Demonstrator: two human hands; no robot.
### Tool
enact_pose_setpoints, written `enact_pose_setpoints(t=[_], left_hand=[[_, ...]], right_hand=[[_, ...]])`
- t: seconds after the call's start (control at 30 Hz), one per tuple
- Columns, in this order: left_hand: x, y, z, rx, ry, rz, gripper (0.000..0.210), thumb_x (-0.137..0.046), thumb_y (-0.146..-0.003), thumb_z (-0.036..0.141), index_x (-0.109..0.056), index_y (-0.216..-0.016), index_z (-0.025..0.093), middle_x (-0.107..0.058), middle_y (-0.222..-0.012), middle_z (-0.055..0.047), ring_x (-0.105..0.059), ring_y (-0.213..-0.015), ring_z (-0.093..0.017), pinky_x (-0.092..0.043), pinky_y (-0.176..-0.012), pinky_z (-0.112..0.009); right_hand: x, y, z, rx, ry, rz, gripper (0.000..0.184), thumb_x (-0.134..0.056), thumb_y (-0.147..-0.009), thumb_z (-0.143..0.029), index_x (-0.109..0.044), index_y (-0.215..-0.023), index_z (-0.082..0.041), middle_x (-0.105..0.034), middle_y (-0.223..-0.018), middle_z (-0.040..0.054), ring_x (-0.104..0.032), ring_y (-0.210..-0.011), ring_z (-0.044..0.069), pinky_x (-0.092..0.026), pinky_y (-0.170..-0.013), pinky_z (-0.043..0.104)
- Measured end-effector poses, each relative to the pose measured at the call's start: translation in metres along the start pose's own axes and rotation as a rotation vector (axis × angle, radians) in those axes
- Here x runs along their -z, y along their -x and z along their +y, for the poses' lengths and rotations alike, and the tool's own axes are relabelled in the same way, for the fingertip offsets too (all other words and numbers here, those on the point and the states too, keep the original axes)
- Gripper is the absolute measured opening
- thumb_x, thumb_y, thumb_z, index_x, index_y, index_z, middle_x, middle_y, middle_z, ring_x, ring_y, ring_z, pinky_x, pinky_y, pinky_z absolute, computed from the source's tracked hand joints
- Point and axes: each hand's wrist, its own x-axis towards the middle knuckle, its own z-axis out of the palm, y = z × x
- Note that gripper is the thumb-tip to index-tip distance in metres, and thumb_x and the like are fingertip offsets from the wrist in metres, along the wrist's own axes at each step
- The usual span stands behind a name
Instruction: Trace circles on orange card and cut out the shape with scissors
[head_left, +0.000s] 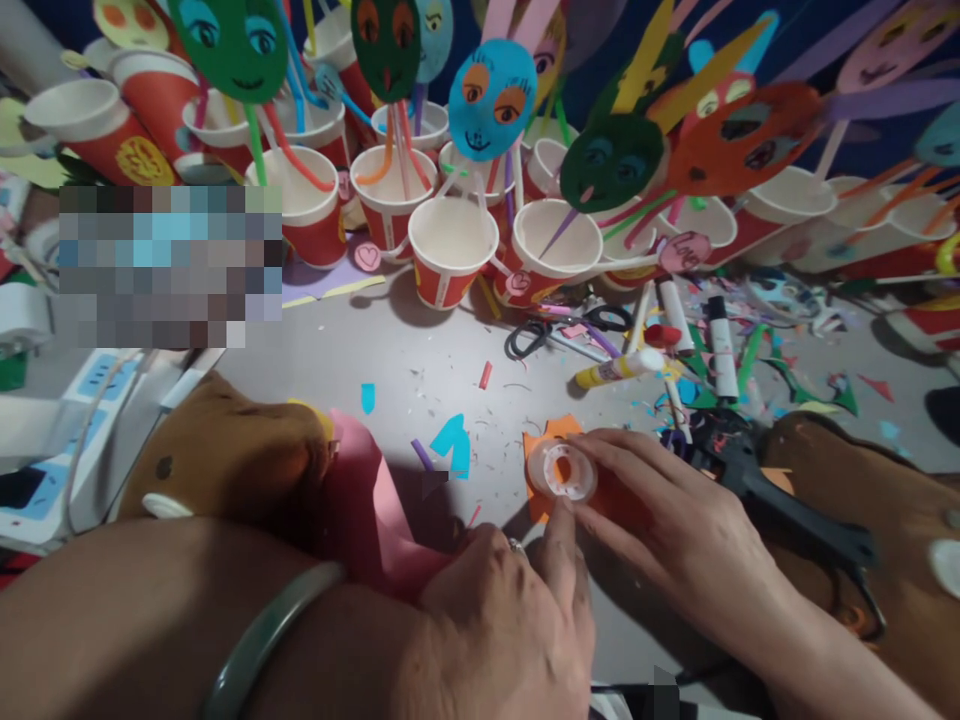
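A roll of clear tape [541, 472] lies over a piece of orange paper [534, 500] on the grey table. My right hand [671, 520] grips the roll from the right, with fingertips along its edge. My left hand [510, 600] comes in from the lower left, and its forefinger presses against the near edge of the same roll. The other left fingers are curled and partly hidden. A ring is on the left hand and a green bangle [266, 635] on that wrist. Beside the left hand a large pink sheet [367, 490] stands curved.
Paper cups [454, 255] with straws and paper faces line the back. Scissors [529, 340], a yellow glue stick [615, 370] and markers [721, 345] lie behind my right hand. A black glue gun [795, 510] is at the right; a power strip [97, 385] at the left. Blue scraps [454, 450] lie about.
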Motion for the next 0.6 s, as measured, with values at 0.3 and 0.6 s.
enact_pose_setpoints(t=[0.3, 0.6], left_hand=[[0.036, -0.001, -0.021, -0.047, -0.132, -0.023, 0.064, -0.046, -0.093, 0.017, -0.038, -0.157, 0.014, -0.039, -0.159, -0.021, -0.064, -0.069, -0.016, -0.046, -0.055, -0.033], [0.038, 0.001, -0.032, -0.034, -0.363, 0.15, 0.052, -0.051, -0.093, 0.013, -0.055, -0.145, 0.012, -0.061, -0.138, -0.021, -0.06, -0.062, -0.014, -0.049, -0.052, -0.03]], right_hand=[[-0.002, 0.004, 0.001, 0.026, 0.022, 0.016, 0.036, -0.053, -0.098, -0.043, -0.063, -0.125, -0.021, -0.069, -0.121, 0.0135, -0.071, -0.104, 0.028, -0.062, -0.081, 0.04], [-0.001, 0.0, -0.003, 0.02, 0.037, 0.007, 0.036, -0.056, -0.096, -0.043, -0.062, -0.123, -0.019, -0.07, -0.118, 0.0135, -0.071, -0.099, 0.028, -0.061, -0.078, 0.04]])
